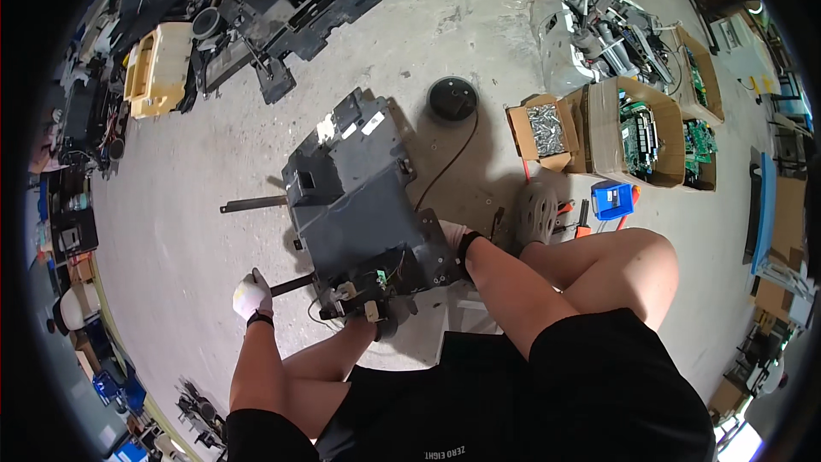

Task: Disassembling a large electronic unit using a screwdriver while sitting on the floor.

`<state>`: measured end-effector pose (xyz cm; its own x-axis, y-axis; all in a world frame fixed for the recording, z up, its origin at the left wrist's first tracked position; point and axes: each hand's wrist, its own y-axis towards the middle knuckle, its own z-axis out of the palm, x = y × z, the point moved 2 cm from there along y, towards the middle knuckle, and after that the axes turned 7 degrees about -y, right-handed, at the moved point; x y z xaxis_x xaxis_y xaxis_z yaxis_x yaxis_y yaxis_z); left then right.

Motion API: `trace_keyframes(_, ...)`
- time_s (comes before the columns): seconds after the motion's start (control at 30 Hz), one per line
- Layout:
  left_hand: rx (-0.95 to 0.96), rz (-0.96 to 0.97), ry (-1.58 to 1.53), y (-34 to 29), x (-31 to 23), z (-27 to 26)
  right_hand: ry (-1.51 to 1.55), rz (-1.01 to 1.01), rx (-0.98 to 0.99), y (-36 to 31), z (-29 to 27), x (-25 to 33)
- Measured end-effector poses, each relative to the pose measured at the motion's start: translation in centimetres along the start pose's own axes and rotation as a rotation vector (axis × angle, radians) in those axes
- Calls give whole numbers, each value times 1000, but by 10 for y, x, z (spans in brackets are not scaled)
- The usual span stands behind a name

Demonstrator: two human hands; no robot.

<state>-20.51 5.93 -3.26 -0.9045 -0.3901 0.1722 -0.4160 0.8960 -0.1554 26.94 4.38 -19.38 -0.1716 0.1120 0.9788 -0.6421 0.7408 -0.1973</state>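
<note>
A large black plastic machine chassis point(363, 214) lies tilted between my legs, a small green circuit board point(381, 277) and loose wires at its near end. Two dark bars stick out from its left side. My left hand point(251, 295), in a white glove, is closed round the outer end of the nearer bar point(293, 284), its thumb pointing up. The farther bar point(252, 204) is untouched. At the chassis's right edge is my gloved right hand point(453, 234), gripping that edge; its fingers are mostly hidden by the panel.
A round black magnetic-looking dish point(451, 99) with a cord lies beyond the chassis. To the right stand a carton of screws point(545, 128), a carton of circuit boards point(654, 141), a blue bin point(612, 201) and orange-handled tools point(583, 229). Dismantled black parts point(299, 8) are piled far left.
</note>
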Motion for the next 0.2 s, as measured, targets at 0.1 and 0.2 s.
trace_keyframes(0.1, -15, -10, -1, -7, 20, -4, -29, 125, 133, 16, 3, 29)
trace_keyframes(0.2, -11, -23, -29, -8, 10, -6, 181, 179, 197, 15, -4, 26)
